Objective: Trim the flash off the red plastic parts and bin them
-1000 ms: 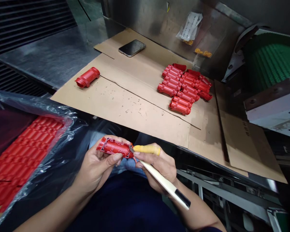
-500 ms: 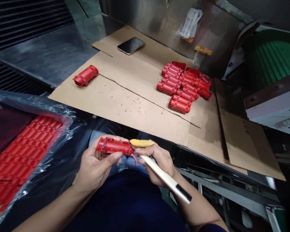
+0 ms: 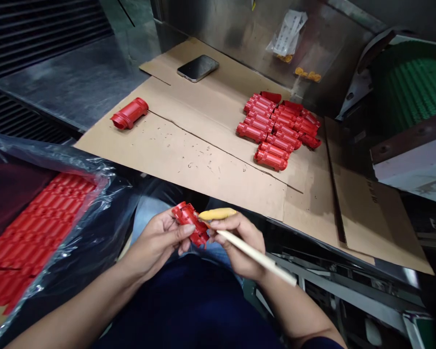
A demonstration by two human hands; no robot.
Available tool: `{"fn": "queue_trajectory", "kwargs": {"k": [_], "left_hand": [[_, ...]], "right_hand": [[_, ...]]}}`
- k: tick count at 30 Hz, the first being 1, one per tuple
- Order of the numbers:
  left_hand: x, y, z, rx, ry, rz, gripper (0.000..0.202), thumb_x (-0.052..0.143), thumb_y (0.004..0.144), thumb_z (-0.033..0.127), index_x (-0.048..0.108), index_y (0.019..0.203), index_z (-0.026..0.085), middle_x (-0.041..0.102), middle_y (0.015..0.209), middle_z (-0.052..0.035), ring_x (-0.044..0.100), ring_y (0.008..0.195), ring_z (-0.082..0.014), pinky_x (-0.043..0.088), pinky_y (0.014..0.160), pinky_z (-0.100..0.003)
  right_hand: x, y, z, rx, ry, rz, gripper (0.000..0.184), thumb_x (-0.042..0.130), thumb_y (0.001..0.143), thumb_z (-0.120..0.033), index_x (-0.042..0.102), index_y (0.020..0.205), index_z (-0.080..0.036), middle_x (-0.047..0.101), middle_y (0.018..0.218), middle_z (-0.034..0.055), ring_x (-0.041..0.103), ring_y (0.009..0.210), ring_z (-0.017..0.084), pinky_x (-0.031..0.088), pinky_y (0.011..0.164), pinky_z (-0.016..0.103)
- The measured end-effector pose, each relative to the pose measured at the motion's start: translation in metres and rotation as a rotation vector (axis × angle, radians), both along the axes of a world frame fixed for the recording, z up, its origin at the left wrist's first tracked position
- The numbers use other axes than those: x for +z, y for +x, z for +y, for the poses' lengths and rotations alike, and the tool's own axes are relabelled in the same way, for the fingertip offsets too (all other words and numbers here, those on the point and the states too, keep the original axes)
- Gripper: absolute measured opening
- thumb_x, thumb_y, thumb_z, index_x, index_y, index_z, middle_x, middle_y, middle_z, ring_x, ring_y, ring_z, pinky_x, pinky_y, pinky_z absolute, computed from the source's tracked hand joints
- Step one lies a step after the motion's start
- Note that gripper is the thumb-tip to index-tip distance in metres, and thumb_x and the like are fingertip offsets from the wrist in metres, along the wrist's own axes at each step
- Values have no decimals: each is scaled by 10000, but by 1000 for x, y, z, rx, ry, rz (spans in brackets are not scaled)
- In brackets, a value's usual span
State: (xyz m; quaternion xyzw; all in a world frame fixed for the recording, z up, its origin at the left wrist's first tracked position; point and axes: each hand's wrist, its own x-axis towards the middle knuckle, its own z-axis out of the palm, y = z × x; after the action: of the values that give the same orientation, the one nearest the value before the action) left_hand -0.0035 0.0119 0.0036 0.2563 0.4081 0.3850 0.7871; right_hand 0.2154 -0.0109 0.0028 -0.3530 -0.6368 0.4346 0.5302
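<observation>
My left hand (image 3: 165, 235) is closed around one end of a red plastic housing (image 3: 190, 220), thumb pressed on its near side. The part is tilted, its far end higher and its open, ribbed side partly facing me. In my right hand (image 3: 241, 242) is a knife (image 3: 257, 256) with a long cream handle slanting down to the right. Its blade end is against or close to the housing's right side, mostly hidden by fingers. A yellow finger cover (image 3: 218, 214) sits on my right index finger, which reaches the housing's edge.
Cardboard (image 3: 218, 186) covers the bench, with small dark shavings on it. Several red housings (image 3: 271, 157) are grouped at right; a single housing (image 3: 130, 113) lies at left. A phone (image 3: 198, 68) rests at the back. A plastic-lined box (image 3: 111, 213) of red parts stands at lower left.
My left hand has turned the housing from nearly level to a steep tilt and shifted it right. The knife handle has swung slightly, and the red strip hanging at the part's end shows less.
</observation>
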Motion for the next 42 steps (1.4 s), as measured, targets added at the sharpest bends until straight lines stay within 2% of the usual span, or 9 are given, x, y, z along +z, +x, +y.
{"fn": "queue_trajectory", "kwargs": {"k": [3,5,8,11,16,25,35,39,42], "left_hand": [[0,0,-4,69,136,85,318,962,818,239,786,1077,184,796,981,-69,686,688,-136,580,583,-217],[2,-1,-4,129,171,106,325,945,837,222,783,1118,197,813,1112,-88,720,734,-144,607,619,-229],[5,-4,-4,184,211,98,317,934,845,189,780,1122,198,824,1156,-102,754,763,-161,629,641,-238],[5,-4,-5,211,250,82,316,927,848,163,777,1122,211,830,1163,-102,785,821,-192,645,650,-247],[2,-4,-10,238,314,102,361,922,841,116,768,1152,216,827,1188,-98,810,905,-224,668,684,-262],[-1,-6,-15,230,339,133,381,919,843,118,771,1171,245,828,1227,-90,822,931,-229,687,721,-264],[-2,-4,-11,213,231,75,288,927,859,224,797,1114,192,837,1051,-81,686,611,-115,598,562,-220],[-4,-9,-13,182,243,83,307,891,908,242,767,1187,207,834,1141,-99,735,708,-141,602,587,-215],[-3,-10,-16,136,408,272,354,880,914,205,745,1239,246,819,1230,-88,800,1043,-238,670,808,-279]], "right_hand": [[2,-1,-4,339,-280,354,285,638,1113,-498,634,1115,-213,802,879,59,775,627,172,658,580,286],[9,2,-6,519,-213,372,309,679,1088,-517,665,1035,-213,813,821,55,787,624,179,669,590,286],[18,8,-7,196,10,75,95,788,1032,-262,781,1112,-212,858,1033,102,838,926,222,713,812,341],[21,8,-7,-102,165,-170,338,751,1012,-109,767,1337,-197,816,1255,153,811,1111,260,713,922,382],[18,1,-6,-124,351,-279,406,700,1024,-66,717,1425,-133,801,1254,194,809,1128,292,723,935,428],[16,0,-6,-123,392,-303,408,687,1032,-64,694,1434,-134,777,1273,200,803,1118,285,733,912,424],[9,7,-1,-29,474,-540,348,639,1071,-100,647,1415,-149,813,1092,144,783,934,260,710,774,405],[0,13,0,-278,189,-248,296,670,1066,-106,712,1344,-196,816,1144,126,812,1008,238,720,876,396],[4,13,-1,-171,59,-151,201,748,1049,-183,785,1244,-210,817,1164,114,818,1041,236,726,904,390]]}}
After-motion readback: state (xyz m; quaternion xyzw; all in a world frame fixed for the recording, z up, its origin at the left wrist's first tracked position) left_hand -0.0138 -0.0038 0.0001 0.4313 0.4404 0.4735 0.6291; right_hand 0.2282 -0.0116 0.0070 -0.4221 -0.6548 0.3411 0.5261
